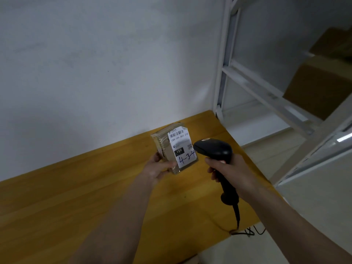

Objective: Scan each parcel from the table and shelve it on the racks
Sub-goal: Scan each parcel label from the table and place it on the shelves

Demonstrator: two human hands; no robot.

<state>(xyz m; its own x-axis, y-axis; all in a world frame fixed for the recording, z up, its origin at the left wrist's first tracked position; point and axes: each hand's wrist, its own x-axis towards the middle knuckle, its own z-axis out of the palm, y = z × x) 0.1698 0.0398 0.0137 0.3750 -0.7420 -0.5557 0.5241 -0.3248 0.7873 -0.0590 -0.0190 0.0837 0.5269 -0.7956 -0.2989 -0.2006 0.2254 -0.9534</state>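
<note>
My left hand (158, 168) holds a small brown taped parcel (165, 143) upright above the wooden table (76, 187). Its white label with a barcode and handwritten "4-3-4" faces me. My right hand (228, 170) grips the handle of a black barcode scanner (213, 147). The scanner's head points left at the label and sits almost against the parcel's right edge. The scanner's black cable (238, 216) trails down over the table's front right edge.
A white metal rack (266, 96) stands to the right of the table, with brown cardboard boxes (320, 86) on its shelves. A white wall rises behind the table. Pale floor shows between table and rack.
</note>
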